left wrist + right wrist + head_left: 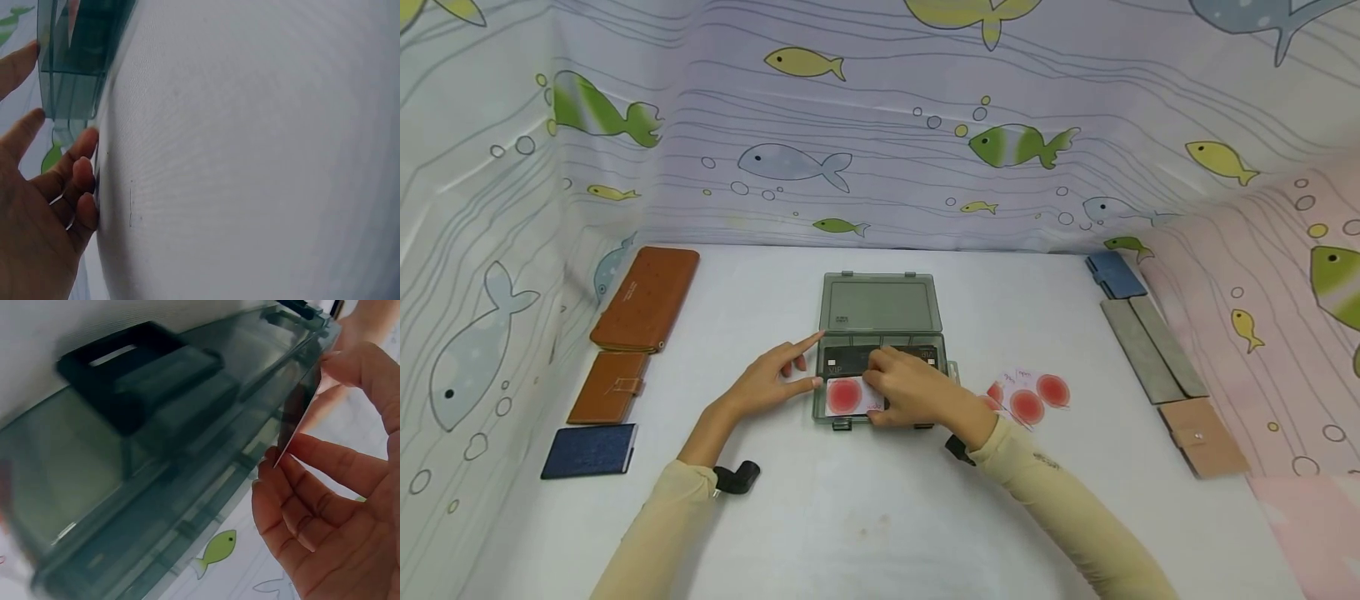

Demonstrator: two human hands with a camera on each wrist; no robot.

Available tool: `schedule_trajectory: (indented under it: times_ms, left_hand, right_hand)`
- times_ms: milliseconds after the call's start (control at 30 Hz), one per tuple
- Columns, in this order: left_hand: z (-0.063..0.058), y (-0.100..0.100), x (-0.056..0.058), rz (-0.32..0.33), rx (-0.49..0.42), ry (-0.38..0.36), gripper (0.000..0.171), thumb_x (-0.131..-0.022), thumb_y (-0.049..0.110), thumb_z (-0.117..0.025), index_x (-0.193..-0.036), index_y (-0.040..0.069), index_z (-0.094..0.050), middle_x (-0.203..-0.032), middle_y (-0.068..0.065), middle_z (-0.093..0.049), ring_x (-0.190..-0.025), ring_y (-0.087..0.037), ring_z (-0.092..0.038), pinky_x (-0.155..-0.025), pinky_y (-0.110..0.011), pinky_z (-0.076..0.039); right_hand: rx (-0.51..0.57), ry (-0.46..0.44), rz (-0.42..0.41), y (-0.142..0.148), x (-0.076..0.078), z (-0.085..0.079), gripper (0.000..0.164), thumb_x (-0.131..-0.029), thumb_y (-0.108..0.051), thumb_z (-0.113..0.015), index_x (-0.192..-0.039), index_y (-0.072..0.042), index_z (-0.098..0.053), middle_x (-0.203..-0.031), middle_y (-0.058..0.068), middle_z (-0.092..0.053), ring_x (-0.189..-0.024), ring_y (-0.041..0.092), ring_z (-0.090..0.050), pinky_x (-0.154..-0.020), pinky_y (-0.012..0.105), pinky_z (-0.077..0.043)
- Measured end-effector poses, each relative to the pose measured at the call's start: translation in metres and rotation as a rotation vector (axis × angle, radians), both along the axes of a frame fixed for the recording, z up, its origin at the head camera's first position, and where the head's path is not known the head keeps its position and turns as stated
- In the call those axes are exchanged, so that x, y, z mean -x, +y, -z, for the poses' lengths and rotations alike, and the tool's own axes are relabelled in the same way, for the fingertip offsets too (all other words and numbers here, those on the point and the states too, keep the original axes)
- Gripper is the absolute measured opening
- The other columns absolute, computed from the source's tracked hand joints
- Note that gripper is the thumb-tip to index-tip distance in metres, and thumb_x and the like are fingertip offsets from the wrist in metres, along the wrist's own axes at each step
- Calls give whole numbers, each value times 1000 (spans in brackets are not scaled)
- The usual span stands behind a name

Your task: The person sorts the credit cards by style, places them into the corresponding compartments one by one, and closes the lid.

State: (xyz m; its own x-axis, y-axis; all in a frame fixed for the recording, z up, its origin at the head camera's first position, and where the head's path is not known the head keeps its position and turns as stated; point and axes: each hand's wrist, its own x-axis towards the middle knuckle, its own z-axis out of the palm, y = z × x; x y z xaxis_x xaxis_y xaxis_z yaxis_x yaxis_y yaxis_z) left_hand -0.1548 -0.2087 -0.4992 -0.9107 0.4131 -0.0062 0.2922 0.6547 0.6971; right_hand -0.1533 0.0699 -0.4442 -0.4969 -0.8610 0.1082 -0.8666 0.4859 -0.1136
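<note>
A translucent grey-green plastic box (pixel 880 304) lies with its lid raised away from me. Black cards (pixel 847 361), one lettered VIP, lie in its tray. Over the tray's near left part is a white card with a red disc (pixel 844 396). My right hand (pixel 913 387) pinches this card between thumb and fingers; the right wrist view shows the thin card (pixel 301 415) edge-on, tilted above the box. My left hand (pixel 767 379) reaches to the box's left side, index finger and thumb extended, fingertips right at the wall (pixel 69 94).
Several red-disc cards (pixel 1026 407) lie right of the box, partly behind my right forearm. Along the left stand a brown zip wallet (pixel 647 296), a smaller brown wallet (pixel 606 387) and a navy one (pixel 587 452). On the right are blue (pixel 1116 275), grey (pixel 1150 350) and tan (pixel 1202 433) wallets.
</note>
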Motion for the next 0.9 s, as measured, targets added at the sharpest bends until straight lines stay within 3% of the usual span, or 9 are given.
schedule_trajectory:
  times_ms: [300, 500, 733, 900]
  left_hand:
    - [-2, 1, 0, 5, 9, -6, 75, -89, 37, -74, -154, 22, -39, -97, -2, -55, -80, -18, -44, -72, -32, -37]
    - [0, 2, 0, 7, 9, -7, 76, -89, 37, -73, -155, 24, -37, -97, -2, -54, -81, -17, -44, -72, -33, -37]
    - [1, 2, 0, -6, 18, 2, 76, -88, 38, -75, -154, 25, -39, -97, -1, -55, -80, -18, -45, -72, -33, -38]
    - [1, 2, 0, -3, 22, -7, 77, -88, 38, -74, -155, 24, -38, -97, -1, -55, -81, -17, -44, -73, -34, -37]
  right_hand:
    - [-17, 22, -8, -17, -4, -1, 36, -83, -35, -76, -104, -6, -74, -107, 5, -66, -95, 17, -59, -83, 27, -51]
    - [0, 23, -13, -14, -9, 0, 34, -87, -32, -73, -110, -6, -73, -111, 5, -66, -102, 18, -61, -90, 29, -51]
    - [95, -9, 62, 22, -6, -7, 40, -88, -26, -74, -119, -1, -69, -115, 8, -65, -106, 21, -61, -92, 32, -52]
    - [204, -3, 145, 69, -3, -2, 43, -83, -17, -81, -118, 4, -68, -110, 12, -65, -100, 23, -62, -81, 33, -55]
